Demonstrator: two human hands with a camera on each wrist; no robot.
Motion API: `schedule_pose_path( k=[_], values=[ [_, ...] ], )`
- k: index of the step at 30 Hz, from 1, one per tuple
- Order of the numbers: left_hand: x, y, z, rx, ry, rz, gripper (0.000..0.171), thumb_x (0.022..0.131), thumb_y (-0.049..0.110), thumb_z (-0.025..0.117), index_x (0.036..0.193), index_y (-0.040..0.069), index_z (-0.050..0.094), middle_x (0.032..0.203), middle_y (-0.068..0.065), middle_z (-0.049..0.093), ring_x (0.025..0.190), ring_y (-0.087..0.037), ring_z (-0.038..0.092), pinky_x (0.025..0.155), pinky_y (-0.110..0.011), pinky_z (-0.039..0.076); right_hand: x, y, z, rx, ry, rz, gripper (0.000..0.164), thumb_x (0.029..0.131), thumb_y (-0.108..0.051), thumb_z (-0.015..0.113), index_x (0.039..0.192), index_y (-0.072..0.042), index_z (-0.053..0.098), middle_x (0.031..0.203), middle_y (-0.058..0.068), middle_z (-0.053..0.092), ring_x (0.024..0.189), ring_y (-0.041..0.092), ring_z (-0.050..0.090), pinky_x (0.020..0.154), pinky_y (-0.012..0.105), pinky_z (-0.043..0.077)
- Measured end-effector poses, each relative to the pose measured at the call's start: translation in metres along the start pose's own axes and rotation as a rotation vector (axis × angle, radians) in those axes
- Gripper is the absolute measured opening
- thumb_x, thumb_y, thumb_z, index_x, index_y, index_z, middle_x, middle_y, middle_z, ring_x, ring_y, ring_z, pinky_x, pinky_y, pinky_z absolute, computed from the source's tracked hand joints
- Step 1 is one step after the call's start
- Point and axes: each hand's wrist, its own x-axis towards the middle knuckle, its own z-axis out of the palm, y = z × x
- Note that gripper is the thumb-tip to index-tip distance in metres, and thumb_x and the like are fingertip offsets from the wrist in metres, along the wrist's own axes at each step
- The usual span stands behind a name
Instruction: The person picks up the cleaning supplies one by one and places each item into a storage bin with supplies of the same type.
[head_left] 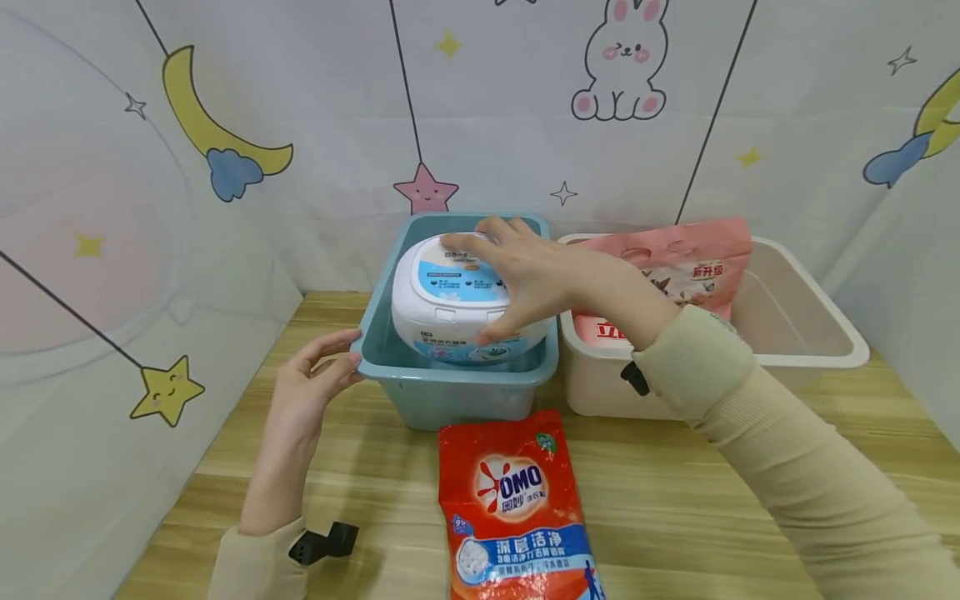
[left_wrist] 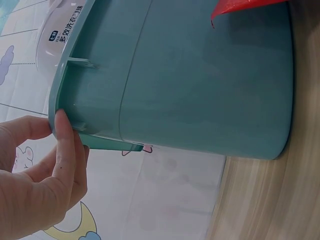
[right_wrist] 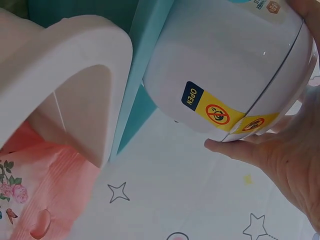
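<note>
1. Our right grip [head_left: 542, 268] grasps the white tub [head_left: 459, 312] at the mouth of the blue bin [head_left: 457, 402].
2. Our left grip [head_left: 309, 379] pinches the blue bin's rim.
3. Crowding its right side: a cream bin [head_left: 611, 390] holding a pink bag [head_left: 693, 265].
4. On the tabletop [head_left: 675, 508] before it: a red bag [head_left: 517, 521].

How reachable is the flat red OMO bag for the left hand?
Probably yes: nothing covers the flat red OMO bag, lying in front of the blue-green plastic bin, though the left hand would first release the bin's rim.
</note>
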Motion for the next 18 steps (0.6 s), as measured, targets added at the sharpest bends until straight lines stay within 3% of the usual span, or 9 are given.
schedule_pose_path(
  k=[18],
  values=[
    [0.000,0.001,0.000,0.019,0.004,-0.018,0.041,0.091,0.016,0.067,0.127,-0.001,0.057,0.113,-0.003,0.053,0.081,-0.004,0.066,0.081,-0.018,0.056,0.014,0.003,0.010,0.001,-0.033,0.004,0.103,0.069,-0.059,0.074,0.152,-0.036,0.017,0.147,0.005,0.029,0.128,0.025,0.029,0.103,0.047,0.043]
  ],
)
